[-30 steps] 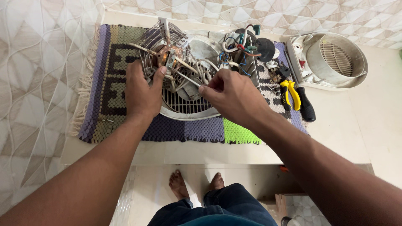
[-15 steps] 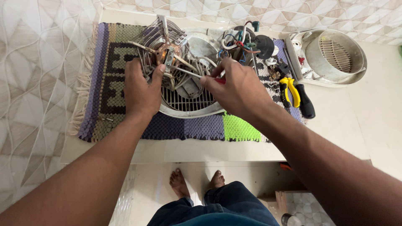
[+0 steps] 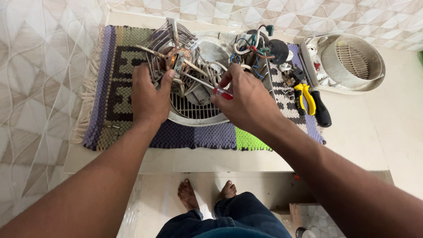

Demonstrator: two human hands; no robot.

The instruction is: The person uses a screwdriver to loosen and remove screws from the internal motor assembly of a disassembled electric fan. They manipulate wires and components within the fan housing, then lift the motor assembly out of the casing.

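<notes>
- Head view: the left hand (image 3: 150,94) is closed around the edge of a wire heating coil assembly (image 3: 174,55), which sits tilted on a round white grille (image 3: 194,110) on a woven mat (image 3: 110,88) on the worktop (image 3: 352,145).
- The right hand (image 3: 249,101) pinches a red-handled screwdriver (image 3: 207,84), whose tip points into the coil assembly.
- Yellow-handled pliers (image 3: 308,103) lie on the mat's right edge; a white round housing (image 3: 350,61) stands just beyond.

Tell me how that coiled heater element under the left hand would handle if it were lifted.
The heater element looks light for its size: mostly thin wire coils on an open frame. The coils probably flex and snag fingers or the loose wires. The left hand steadying it suggests it tips easily on the round grille.
</notes>
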